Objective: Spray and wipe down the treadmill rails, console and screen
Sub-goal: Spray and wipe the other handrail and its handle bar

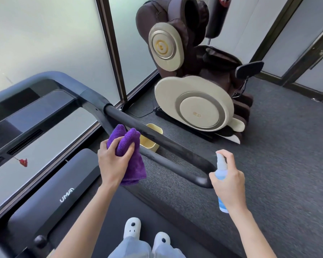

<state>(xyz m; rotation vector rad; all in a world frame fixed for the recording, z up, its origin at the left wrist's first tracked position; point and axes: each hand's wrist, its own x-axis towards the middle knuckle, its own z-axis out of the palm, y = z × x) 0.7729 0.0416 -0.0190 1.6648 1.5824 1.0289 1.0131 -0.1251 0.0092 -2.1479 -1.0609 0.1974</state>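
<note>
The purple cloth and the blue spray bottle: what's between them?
In the head view, the treadmill's black padded rail runs between the purple microfibre cloth in the left hand and the blue spray bottle in the right hand.

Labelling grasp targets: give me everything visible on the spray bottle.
The spray bottle is a slim, translucent pale-blue plastic cylinder with a white pump nozzle on top and a band of blue print near its base. It stands roughly upright in the air, gripped round its middle by the right hand, index finger curled over the nozzle. The nozzle faces the end of the black rail, close to it but apart. Liquid level cannot be told.
</note>
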